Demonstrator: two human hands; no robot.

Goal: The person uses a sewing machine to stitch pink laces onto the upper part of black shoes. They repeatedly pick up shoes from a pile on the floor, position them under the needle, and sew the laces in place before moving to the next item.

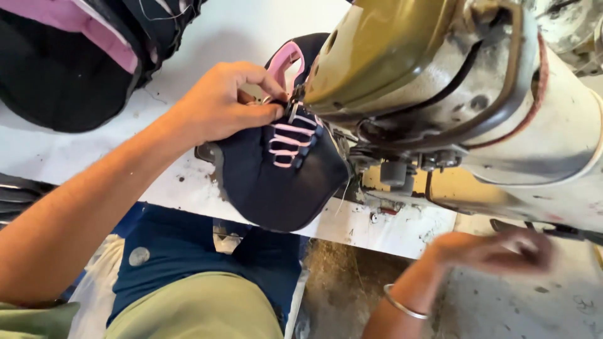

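My left hand [223, 103] pinches the top edge of a dark navy shoe upper [276, 182] with pink laces and a pink tongue, pressing it right beside the needle area of an olive and grey sewing machine [440, 75]. The upper hangs over the front edge of the white worktable [75, 157]. My right hand [502, 250], blurred by motion, hovers low at the right below the machine, with a metal bangle on the wrist; whether it holds anything cannot be made out.
A heap of black and pink shoe uppers [69, 56] lies at the far left of the table. The machine body fills the upper right. My lap in blue and olive cloth [188, 282] sits below the table edge.
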